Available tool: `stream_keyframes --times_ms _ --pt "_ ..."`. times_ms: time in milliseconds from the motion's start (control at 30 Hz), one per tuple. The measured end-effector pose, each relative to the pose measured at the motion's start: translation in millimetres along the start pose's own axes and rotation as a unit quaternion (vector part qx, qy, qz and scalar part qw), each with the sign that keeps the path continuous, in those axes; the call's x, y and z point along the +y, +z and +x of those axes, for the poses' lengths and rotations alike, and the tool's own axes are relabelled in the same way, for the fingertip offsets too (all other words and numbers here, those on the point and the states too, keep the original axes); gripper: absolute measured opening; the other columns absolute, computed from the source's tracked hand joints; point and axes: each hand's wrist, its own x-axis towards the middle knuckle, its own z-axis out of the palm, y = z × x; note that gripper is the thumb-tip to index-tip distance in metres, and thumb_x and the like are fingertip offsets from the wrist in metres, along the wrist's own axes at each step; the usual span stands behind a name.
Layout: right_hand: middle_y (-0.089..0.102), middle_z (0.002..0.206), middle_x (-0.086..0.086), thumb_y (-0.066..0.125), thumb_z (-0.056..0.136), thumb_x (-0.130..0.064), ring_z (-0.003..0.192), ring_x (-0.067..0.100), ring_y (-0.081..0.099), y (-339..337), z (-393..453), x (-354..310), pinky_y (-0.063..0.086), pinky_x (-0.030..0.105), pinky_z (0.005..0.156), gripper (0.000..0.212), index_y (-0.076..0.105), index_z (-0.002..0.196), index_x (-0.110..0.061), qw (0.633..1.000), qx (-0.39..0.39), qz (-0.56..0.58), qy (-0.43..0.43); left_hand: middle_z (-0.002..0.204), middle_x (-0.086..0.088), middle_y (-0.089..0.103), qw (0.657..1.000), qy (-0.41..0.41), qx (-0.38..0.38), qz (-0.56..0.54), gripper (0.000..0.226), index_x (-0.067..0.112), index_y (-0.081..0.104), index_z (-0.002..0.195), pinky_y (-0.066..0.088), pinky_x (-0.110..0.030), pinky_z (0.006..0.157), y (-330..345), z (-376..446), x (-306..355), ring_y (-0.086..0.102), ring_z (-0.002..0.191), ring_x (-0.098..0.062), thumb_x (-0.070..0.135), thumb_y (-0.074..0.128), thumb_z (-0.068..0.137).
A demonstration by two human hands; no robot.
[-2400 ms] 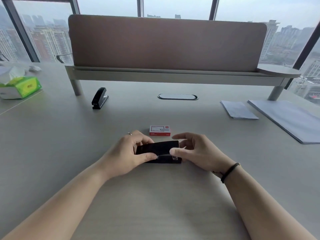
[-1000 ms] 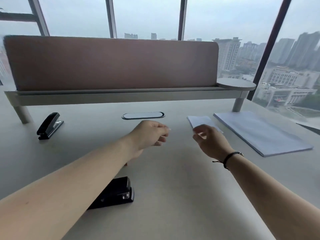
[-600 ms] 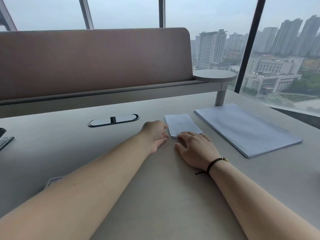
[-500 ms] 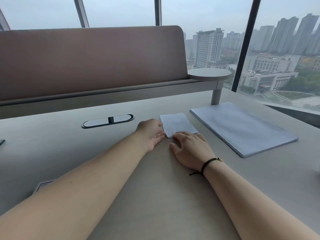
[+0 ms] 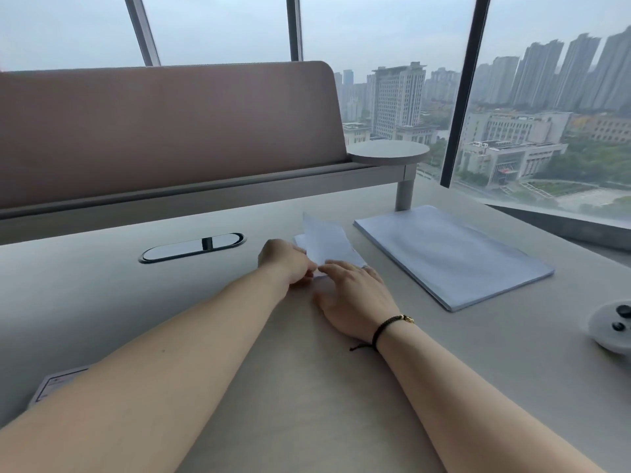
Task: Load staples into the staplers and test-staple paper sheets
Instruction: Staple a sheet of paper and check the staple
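Observation:
A small stack of white paper sheets (image 5: pixel 326 242) lies on the desk left of a large paper stack (image 5: pixel 450 256). My left hand (image 5: pixel 286 262) pinches the near corner of the small sheets, and the top sheet is lifted off the pile at its far end. My right hand (image 5: pixel 351 291) rests flat on the desk with its fingertips on the sheets' near edge. A corner of the staple box (image 5: pixel 56 384) shows at the lower left beside my left forearm. No stapler is in view.
A brown divider panel (image 5: pixel 164 131) on a grey shelf (image 5: pixel 205 196) runs along the back. An oval cable grommet (image 5: pixel 193 247) sits in the desk. A grey round controller (image 5: pixel 613 326) lies at the right edge. Windows stand behind.
Both hands left the stapler and reached forward right to the small paper sheets. My left hand has pinched the corner and the top sheet has risen. Both staplers have passed out of view.

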Motion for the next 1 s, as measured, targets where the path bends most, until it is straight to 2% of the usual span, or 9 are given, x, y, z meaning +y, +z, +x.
stream_keyframes --times_ms 133,333,433,533,600,700,800,867,1000 --pt "0.05 0.142 -0.003 0.056 0.09 -0.049 0.129 0.019 0.047 -7 -4 3 0.035 0.036 0.109 0.052 0.048 0.135 -0.026 0.988 0.115 0.091 0.051 0.088 -0.016 0.073 0.998 0.037 -0.003 -0.054 0.011 0.005 0.07 0.091 0.063 -0.035 0.073 -18 -18 5 0.071 0.07 -0.024 -0.001 0.071 0.082" --pt "0.056 0.13 0.003 0.064 0.086 -0.049 0.118 0.019 0.054 -26 -14 -17 0.044 0.036 0.098 0.057 0.049 0.134 -0.021 0.925 0.221 0.275 0.142 0.094 -0.015 0.073 0.993 0.079 -0.027 -0.087 0.004 0.004 0.069 0.091 0.062 -0.036 0.078 -91 -72 2 0.069 0.074 -0.023 0.005 0.068 0.088" --pt "0.066 0.107 0.003 0.063 0.086 -0.052 0.092 0.016 0.063 -34 -28 -59 0.046 0.029 0.073 0.046 0.059 0.119 -0.02 0.908 0.159 0.357 0.151 0.097 -0.017 0.075 0.99 0.116 -0.004 -0.081 0.006 0.001 0.071 0.092 0.062 -0.035 0.077 -134 -109 -7 0.07 0.072 -0.021 0.004 0.067 0.089" --pt "0.071 0.086 0.008 0.064 0.083 -0.052 0.064 0.016 0.065 -33 -58 -116 0.046 0.029 0.057 0.043 0.065 0.099 -0.012 0.891 0.062 0.436 0.108 0.085 -0.011 0.078 0.982 0.176 0.063 -0.029 0.004 0.006 0.075 0.087 0.063 -0.034 0.074 -173 -146 -21 0.073 0.067 -0.019 0.008 0.072 0.085" --pt "0.073 0.09 0.011 0.061 0.084 -0.053 0.066 0.018 0.068 -37 -79 -155 0.05 0.033 0.056 0.045 0.066 0.099 -0.011 0.862 -0.006 0.499 0.094 0.075 -0.001 0.077 0.968 0.228 0.1 0.023 0.003 0.013 0.076 0.084 0.062 -0.031 0.069 -191 -169 -33 0.073 0.065 -0.016 0.016 0.076 0.082" --pt "0.074 0.093 0.007 0.058 0.09 -0.05 0.076 0.022 0.071 -47 -102 -203 0.056 0.037 0.063 0.044 0.067 0.108 -0.011 0.809 -0.103 0.571 0.094 0.069 0.006 0.074 0.95 0.285 0.098 0.082 0.005 0.02 0.075 0.081 0.051 -0.016 0.054 -206 -200 -50 0.065 0.056 0.0 0.025 0.078 0.081" --pt "0.071 0.079 0.008 0.062 0.093 -0.03 0.067 0.021 0.069 -52 -112 -228 0.056 0.035 0.059 0.031 0.067 0.098 0.0 0.798 -0.11 0.587 0.085 0.074 0.008 0.075 0.929 0.351 0.062 0.103 0.004 0.02 0.076 0.084 0.057 -0.026 0.064 -214 -223 -61 0.071 0.068 -0.005 0.019 0.078 0.081" --pt "0.071 0.074 0.009 0.061 0.093 -0.013 0.058 0.021 0.067 -53 -113 -231 0.056 0.034 0.055 0.015 0.069 0.087 -0.002 0.803 -0.091 0.581 0.096 0.075 0.008 0.074 0.916 0.382 0.036 0.119 0.011 0.018 0.076 0.088 0.058 -0.028 0.068 -223 -232 -67 0.07 0.071 -0.006 0.018 0.081 0.078" --pt "0.071 0.071 0.012 0.06 0.092 -0.008 0.052 0.021 0.063 -44 -116 -213 0.056 0.03 0.052 0.013 0.072 0.089 -0.004 0.816 -0.092 0.554 0.134 0.079 0.009 0.072 0.916 0.371 0.011 0.153 0.022 0.022 0.074 0.098 0.055 -0.022 0.068 -247 -239 -84 0.066 0.071 -0.006 0.027 0.081 0.078"
